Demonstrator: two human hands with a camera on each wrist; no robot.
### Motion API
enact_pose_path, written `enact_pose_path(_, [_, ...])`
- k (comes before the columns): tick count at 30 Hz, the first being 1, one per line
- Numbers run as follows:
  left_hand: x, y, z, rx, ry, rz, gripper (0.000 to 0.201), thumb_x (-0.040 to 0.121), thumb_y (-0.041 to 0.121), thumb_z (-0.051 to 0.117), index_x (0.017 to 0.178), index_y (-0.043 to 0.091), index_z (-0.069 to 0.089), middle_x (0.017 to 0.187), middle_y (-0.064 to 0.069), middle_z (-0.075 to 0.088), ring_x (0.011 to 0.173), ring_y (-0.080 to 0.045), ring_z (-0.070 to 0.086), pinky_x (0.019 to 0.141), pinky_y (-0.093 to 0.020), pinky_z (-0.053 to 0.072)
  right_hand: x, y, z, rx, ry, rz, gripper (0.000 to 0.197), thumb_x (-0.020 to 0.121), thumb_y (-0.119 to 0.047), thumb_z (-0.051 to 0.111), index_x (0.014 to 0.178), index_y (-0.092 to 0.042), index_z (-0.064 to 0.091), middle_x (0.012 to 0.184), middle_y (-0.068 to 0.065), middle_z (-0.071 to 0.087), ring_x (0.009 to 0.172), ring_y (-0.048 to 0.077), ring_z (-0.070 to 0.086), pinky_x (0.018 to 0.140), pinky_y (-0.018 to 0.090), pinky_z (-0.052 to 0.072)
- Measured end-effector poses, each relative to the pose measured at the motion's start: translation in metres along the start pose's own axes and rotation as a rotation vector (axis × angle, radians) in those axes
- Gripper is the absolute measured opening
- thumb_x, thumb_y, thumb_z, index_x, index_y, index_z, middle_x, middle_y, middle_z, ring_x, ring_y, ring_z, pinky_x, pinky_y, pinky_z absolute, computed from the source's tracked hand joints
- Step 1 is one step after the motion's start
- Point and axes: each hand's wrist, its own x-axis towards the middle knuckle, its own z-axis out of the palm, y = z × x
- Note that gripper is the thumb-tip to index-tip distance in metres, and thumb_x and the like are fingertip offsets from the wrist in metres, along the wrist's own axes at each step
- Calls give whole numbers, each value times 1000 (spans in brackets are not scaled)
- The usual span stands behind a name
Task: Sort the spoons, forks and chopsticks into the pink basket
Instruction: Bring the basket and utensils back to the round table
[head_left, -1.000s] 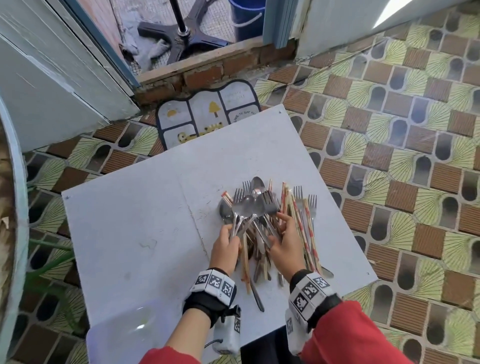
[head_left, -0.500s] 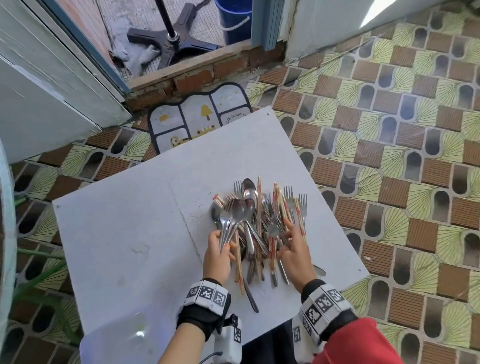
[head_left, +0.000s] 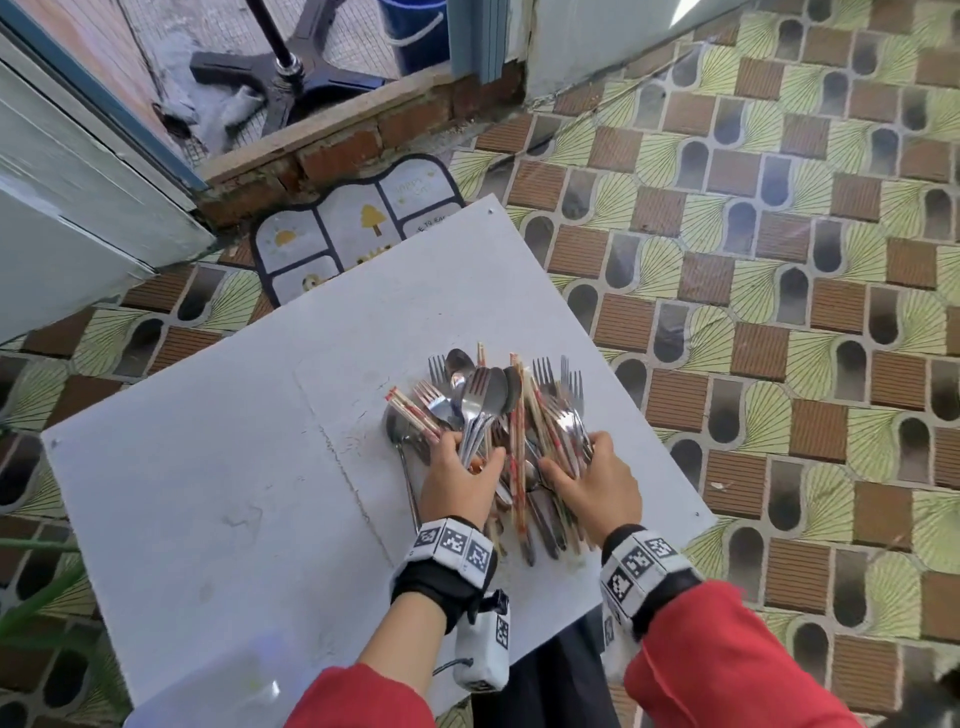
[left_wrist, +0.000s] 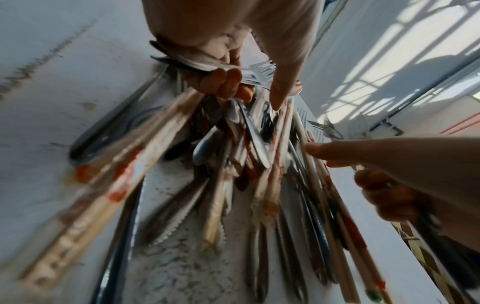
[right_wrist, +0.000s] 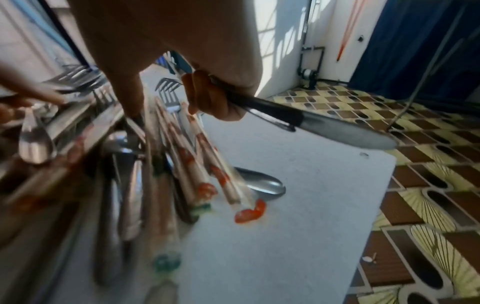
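Observation:
A mixed pile of spoons, forks and chopsticks (head_left: 519, 415) lies on the right half of the white table (head_left: 208, 493). My left hand (head_left: 462, 462) grips a bunch of spoons and forks (head_left: 485, 402) by the handles, bowls pointing away; the curled fingers (left_wrist: 226, 82) show in the left wrist view. My right hand (head_left: 587, 462) grips forks and red-patterned chopsticks (head_left: 563, 426) at the pile's right side. In the right wrist view its fingers (right_wrist: 207, 96) curl round a dark metal handle (right_wrist: 311, 127). No pink basket is in view.
A spoon (right_wrist: 262, 185) lies flat beside the pile. The table's right edge (head_left: 675, 457) is close to my right hand. Beyond the table are a doormat (head_left: 353, 234), a brick door sill, a black stand base (head_left: 291, 78) and a blue bucket (head_left: 415, 26).
My right hand has shifted from the middle of the pile to its right side and closed on forks and chopsticks. My left hand still holds its bunch of spoons and forks.

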Motion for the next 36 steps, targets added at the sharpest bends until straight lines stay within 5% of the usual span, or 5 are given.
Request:
enact_pose_path(12, [-11, 23, 21, 49, 31, 55, 73, 70, 39, 77, 131, 27, 38, 121, 5, 59, 104, -18, 59, 75, -23, 44, -18, 5, 1, 339, 34, -38, 8, 94, -17, 50, 99, -12, 45, 96, 6, 53, 85, 24, 53, 75, 35, 43])
enact_pose_path(16, [-15, 27, 28, 65, 18, 111, 84, 73, 29, 77, 139, 29, 25, 133, 2, 52, 109, -17, 58, 77, -27, 46, -23, 13, -4, 390, 41, -49, 24, 94, -4, 41, 117, -10, 40, 95, 10, 60, 85, 27, 57, 75, 41, 47])
enact_pose_path(22, [-14, 22, 39, 125, 48, 129, 66, 86, 20, 60, 142, 23, 25, 105, -6, 64, 90, -22, 62, 65, -24, 41, -7, 26, -9, 155, 76, -86, 50, 78, 15, 38, 124, -2, 36, 105, 12, 41, 85, 30, 49, 77, 40, 45])
enact_pose_path(28, [-18, 17, 38, 132, 52, 144, 60, 89, 22, 55, 142, 19, 28, 123, -3, 58, 99, -20, 61, 71, -24, 42, 4, 30, 5, -90, 126, -95, 33, 90, -17, 49, 119, -6, 38, 104, 12, 36, 80, 31, 49, 71, 43, 48])
enact_pose_path(36, [-26, 6, 25, 50, 97, 134, 49, 82, 33, 63, 126, 24, 45, 96, 4, 55, 85, -14, 50, 69, -27, 39, -3, 20, 8, -153, 123, -141, 20, 83, 8, 45, 99, -4, 46, 92, 10, 47, 82, 27, 44, 74, 37, 40])
